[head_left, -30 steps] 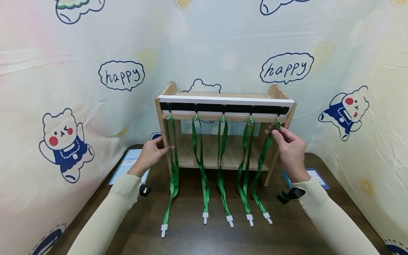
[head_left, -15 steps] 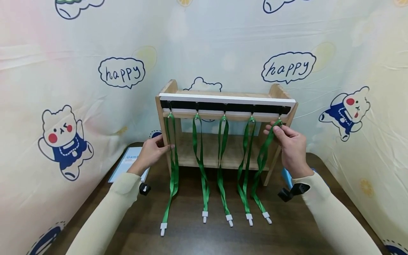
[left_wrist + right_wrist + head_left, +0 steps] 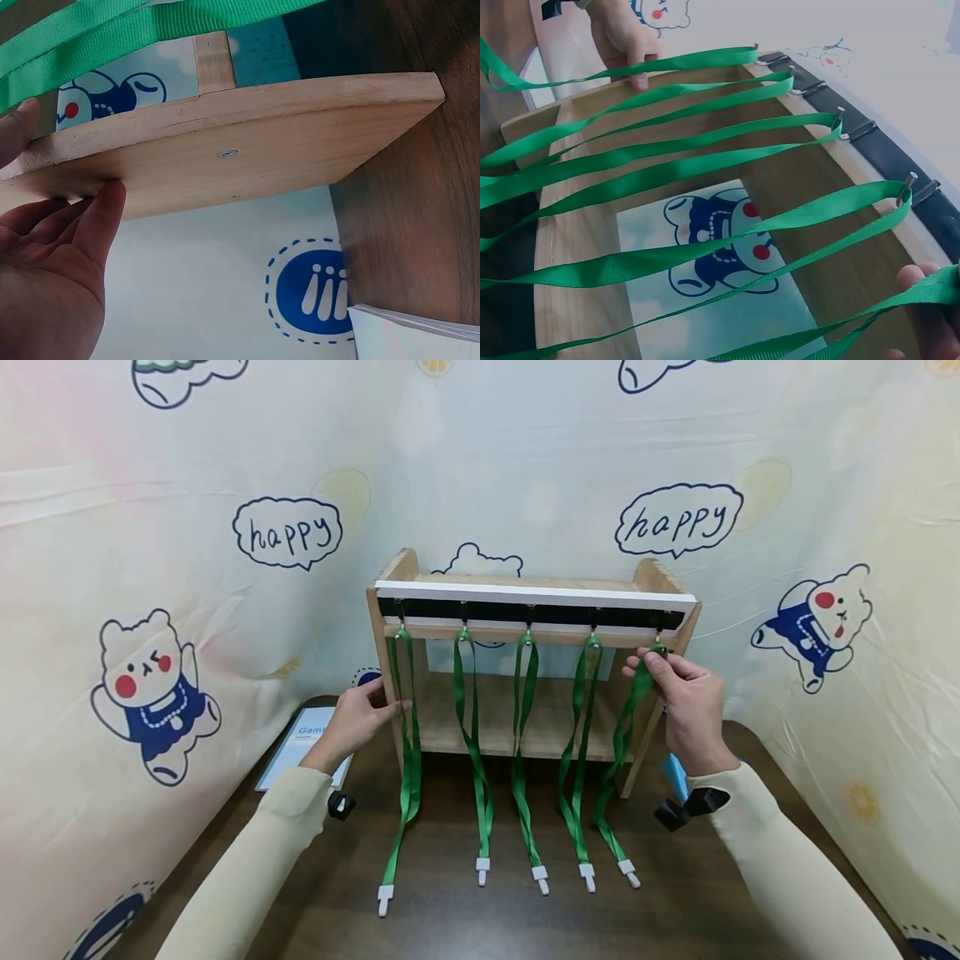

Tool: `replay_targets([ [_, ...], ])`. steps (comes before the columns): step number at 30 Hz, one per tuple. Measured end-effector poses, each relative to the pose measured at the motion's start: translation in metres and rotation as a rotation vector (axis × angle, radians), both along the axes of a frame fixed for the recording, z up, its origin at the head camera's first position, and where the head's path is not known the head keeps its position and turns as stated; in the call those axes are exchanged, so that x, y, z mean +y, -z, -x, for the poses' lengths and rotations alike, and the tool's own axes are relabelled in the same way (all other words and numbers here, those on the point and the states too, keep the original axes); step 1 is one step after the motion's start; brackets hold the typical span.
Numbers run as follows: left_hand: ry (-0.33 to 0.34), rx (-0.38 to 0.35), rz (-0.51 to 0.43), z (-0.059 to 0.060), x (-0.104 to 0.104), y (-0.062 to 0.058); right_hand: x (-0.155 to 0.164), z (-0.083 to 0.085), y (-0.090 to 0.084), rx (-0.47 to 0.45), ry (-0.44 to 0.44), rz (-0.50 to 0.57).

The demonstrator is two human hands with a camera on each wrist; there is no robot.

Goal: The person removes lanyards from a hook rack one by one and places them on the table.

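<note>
My R fingers (image 3: 654,665) pinch the rightmost green lanyard (image 3: 619,752) top loop, now raised right up to its hook (image 3: 660,639) on the rack (image 3: 534,597). L hand (image 3: 357,717) unchanged, flat on rack's side, steadying.

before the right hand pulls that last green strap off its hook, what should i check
1. Right hand pinches the rightmost strap near its top: ok.
2. Strap loop free of the rightmost hook: cannot tell, fingers hide it.
3. Left hand steadies the wooden rack at its left side: ok.
4. Rightmost strap clear of its neighbour: not ok, they appear to cross low down.
5. White clip lies loose on the table: ok.
</note>
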State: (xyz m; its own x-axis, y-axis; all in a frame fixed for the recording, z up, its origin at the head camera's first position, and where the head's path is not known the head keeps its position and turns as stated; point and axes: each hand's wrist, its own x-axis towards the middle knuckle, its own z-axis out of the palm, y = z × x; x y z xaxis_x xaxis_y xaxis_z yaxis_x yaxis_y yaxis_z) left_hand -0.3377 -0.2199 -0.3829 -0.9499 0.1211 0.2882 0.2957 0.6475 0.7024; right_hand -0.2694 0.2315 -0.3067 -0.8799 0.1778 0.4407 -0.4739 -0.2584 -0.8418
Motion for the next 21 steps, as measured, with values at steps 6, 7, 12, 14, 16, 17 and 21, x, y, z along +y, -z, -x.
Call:
replay_targets([
  [6, 0.005, -0.005, -0.005, -0.001, 0.0007, 0.0007, 0.0015, -0.0011, -0.0007, -0.006, 0.0, -0.018],
  [7, 0.005, -0.004, -0.004, -0.001, 0.0006, 0.0008, 0.0015, -0.0013, -0.0009, -0.006, -0.001, -0.024],
  [12, 0.0, -0.003, 0.004, -0.0009, 0.0005, 0.0007, 0.0024, -0.0031, -0.0012, -0.014, 0.004, -0.063],
  [14, -0.001, -0.006, 0.005, -0.001, 0.0006, 0.0005, 0.003, -0.0038, -0.001, -0.02, 0.012, -0.079],
  [16, -0.002, -0.007, 0.004, -0.0011, 0.0007, 0.0003, 0.0039, -0.0045, -0.0008, -0.026, 0.024, -0.094],
  [17, -0.001, -0.007, 0.002, -0.0012, 0.0007, 0.0002, 0.0045, -0.005, -0.0009, -0.028, 0.029, -0.098],
  [21, 0.001, -0.005, -0.003, -0.0014, 0.0008, -0.0002, 0.008, -0.0068, -0.0001, -0.033, 0.043, -0.114],
])
